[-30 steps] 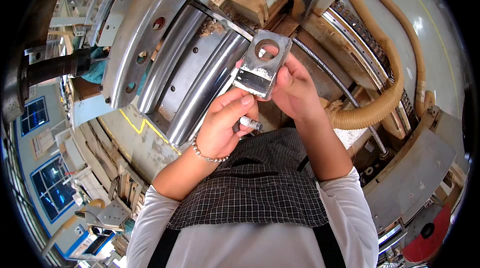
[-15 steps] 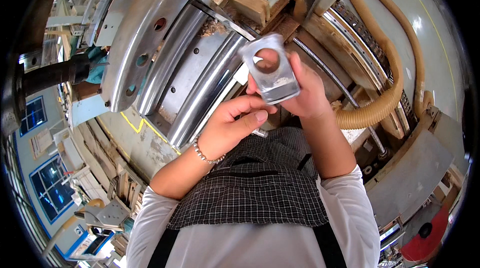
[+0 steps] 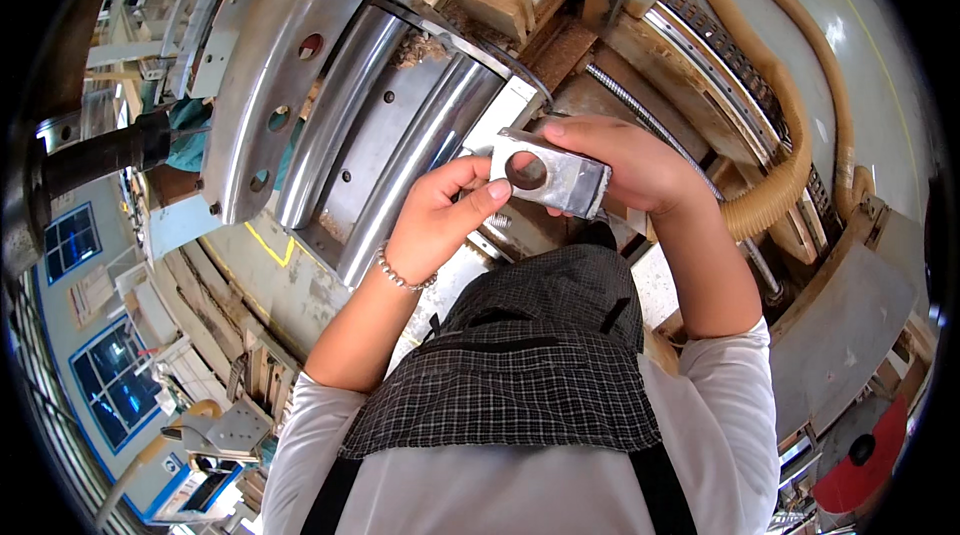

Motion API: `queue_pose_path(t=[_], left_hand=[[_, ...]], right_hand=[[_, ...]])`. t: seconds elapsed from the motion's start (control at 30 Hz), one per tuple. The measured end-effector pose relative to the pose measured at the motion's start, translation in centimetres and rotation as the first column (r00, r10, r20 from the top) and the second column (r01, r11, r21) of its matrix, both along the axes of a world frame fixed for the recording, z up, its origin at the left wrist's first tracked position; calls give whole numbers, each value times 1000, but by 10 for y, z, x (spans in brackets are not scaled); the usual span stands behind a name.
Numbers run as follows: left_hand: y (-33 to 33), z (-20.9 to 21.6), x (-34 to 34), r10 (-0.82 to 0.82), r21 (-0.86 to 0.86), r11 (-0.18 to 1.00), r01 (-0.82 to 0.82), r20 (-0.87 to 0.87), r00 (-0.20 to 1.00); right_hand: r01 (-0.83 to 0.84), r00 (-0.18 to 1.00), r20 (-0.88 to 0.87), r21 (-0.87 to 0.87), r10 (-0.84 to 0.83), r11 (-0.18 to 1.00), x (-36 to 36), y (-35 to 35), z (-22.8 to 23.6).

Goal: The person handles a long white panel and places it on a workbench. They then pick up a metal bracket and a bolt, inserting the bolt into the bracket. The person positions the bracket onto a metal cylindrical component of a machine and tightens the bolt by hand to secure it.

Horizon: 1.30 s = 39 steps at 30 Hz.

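Between both hands, in front of my apron, is a silvery metal block (image 3: 578,182) with a large round hole through one end. My right hand (image 3: 635,163) grips it from the right, thumb along its upper edge. My left hand (image 3: 446,210) has its thumb and fingers closed on the holed end, the thumb tip just below the hole. The fingers behind the block are hidden. A bracelet (image 3: 404,273) circles my left wrist.
Two polished steel rails (image 3: 425,150) run along a machine bed to the left, with wood chips (image 3: 420,48) between them. A threaded rod (image 3: 650,115) crosses at the right, beside a ribbed tan hose (image 3: 765,205). A red disc (image 3: 868,455) stands at the lower right.
The metal block has turned from nearly upright to lying sideways and come lower. My left hand, below it before, now pinches its holed end; my right hand has shifted down and right.
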<state>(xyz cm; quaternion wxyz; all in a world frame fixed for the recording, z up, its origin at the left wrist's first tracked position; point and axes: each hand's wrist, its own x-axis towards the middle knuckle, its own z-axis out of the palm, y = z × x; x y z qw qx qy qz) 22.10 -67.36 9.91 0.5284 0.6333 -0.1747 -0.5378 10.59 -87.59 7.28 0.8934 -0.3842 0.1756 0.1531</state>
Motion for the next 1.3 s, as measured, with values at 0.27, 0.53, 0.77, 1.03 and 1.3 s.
queue_pose_path(t=[0.27,0.53,0.77,1.03,1.3], left_hand=[[1,4,-7,-1,-81,997,3,19,1000],[1,-10,-14,212,-324,921,-218,-53,976],[2,-18,-5,-4,-500,863,-66,-138,990],[-18,-20,1,20,-191,981,-44,-129,991],[-32,-23,62,470,-133,881,-455,124,874]], right_hand=[[4,979,202,-3,-3,1000,-13,-4,-2],[333,780,606,-191,-155,923,-28,15,7],[749,540,838,-517,70,415,-22,40,14],[747,536,839,-420,-92,515,2,17,-5],[370,872,402,-171,-279,913,56,-60,-85]])
